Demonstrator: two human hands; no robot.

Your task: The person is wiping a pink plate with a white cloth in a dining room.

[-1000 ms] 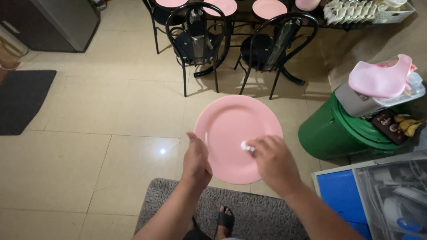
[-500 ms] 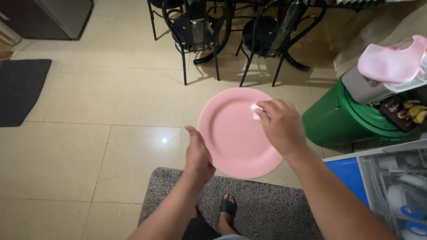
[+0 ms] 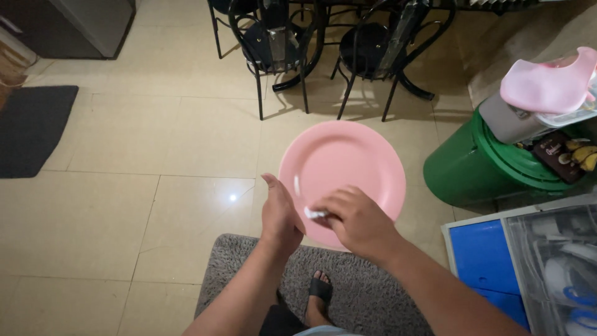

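A round pink plate (image 3: 348, 165) is held up in front of me, face toward the camera. My left hand (image 3: 278, 214) grips its left rim, thumb on the front. My right hand (image 3: 354, 221) presses a small white cloth (image 3: 314, 213) against the plate's lower left part, close to the left hand. Most of the cloth is hidden under the fingers.
A grey rug (image 3: 348, 292) lies under my sandalled foot (image 3: 320, 292). A green bin (image 3: 479, 168) with a pink cloth (image 3: 547, 84) and bananas on top stands right. Black chairs (image 3: 280, 50) stand ahead, a dark mat (image 3: 31, 127) lies left, a blue-lidded box (image 3: 491, 261) lower right.
My right hand with the white cloth swept from the plate's lower middle up to its upper right rim, then down to the lower left. The left hand kept its grip.
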